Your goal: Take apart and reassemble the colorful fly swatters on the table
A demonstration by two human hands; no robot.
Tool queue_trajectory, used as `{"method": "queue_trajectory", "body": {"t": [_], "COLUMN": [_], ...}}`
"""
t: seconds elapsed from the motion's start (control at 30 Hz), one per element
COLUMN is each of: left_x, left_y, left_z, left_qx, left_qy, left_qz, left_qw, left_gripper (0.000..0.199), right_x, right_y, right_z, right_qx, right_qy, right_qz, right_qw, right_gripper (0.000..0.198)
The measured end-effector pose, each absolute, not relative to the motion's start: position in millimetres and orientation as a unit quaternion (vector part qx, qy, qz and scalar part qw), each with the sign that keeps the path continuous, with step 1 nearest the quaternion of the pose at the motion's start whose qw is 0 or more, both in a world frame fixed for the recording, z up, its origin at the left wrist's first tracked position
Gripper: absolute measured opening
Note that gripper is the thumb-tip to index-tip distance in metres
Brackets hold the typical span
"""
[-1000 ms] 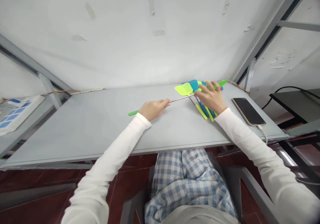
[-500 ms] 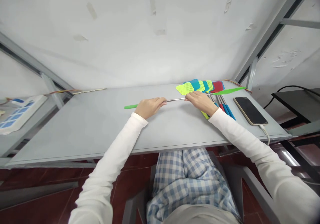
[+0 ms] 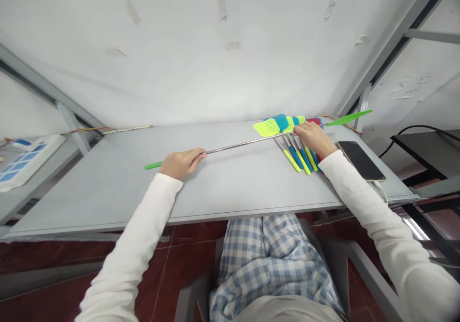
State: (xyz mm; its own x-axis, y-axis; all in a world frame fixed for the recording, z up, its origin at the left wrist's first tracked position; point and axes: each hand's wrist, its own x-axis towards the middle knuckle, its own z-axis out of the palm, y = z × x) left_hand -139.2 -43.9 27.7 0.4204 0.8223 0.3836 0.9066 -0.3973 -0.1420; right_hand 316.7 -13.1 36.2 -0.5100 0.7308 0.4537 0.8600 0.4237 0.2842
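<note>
A green fly swatter (image 3: 247, 143) with a long metal telescopic rod is stretched between my two hands above the table. My left hand (image 3: 182, 163) is closed around the rod near the green grip, whose end sticks out to the left. Toward the other end, my right hand (image 3: 313, 137) grips the rod close to the green paddle, which is seen nearly edge-on. Behind and below my right hand lie several more fly swatters (image 3: 266, 128) in yellow, blue and red, their paddles overlapping and handles pointing toward me. My right hand hides part of them.
A phone (image 3: 361, 160) with a white cable lies at the right of the grey table (image 3: 108, 178). On the left, a white and blue power strip (image 3: 30, 161) rests on another surface. Metal frame posts (image 3: 74, 125) flank the table, and a wall stands behind.
My hands have moved apart, the left one leftward and the right one rightward. Much more of the metal rod shows between them, and the swatter is longer. More handles on the table are uncovered.
</note>
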Motion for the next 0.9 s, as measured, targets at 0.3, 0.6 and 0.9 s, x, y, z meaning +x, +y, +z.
{"method": "queue_trajectory", "body": {"t": [0.3, 0.6, 0.9], "left_x": [-170.6, -175.6, -97.1], "left_y": [-56.0, -42.8, -29.3], "left_z": [31.7, 20.7, 20.1], "left_qx": [-0.789, -0.791, -0.839], "left_qy": [-0.576, -0.574, -0.521], "left_qz": [-0.158, -0.133, -0.082], "left_qw": [0.147, 0.164, 0.134], "left_gripper": [0.041, 0.042, 0.040], "right_x": [348.6, 395.2, 294.4], "right_y": [-21.5, -14.7, -32.4], "right_z": [46.2, 45.6, 61.6], "right_qx": [-0.508, -0.519, -0.448], "right_qy": [-0.761, -0.804, -0.848], "right_qz": [-0.375, -0.281, -0.281], "right_qw": [0.146, 0.070, 0.026], "right_gripper": [0.026, 0.034, 0.023]}}
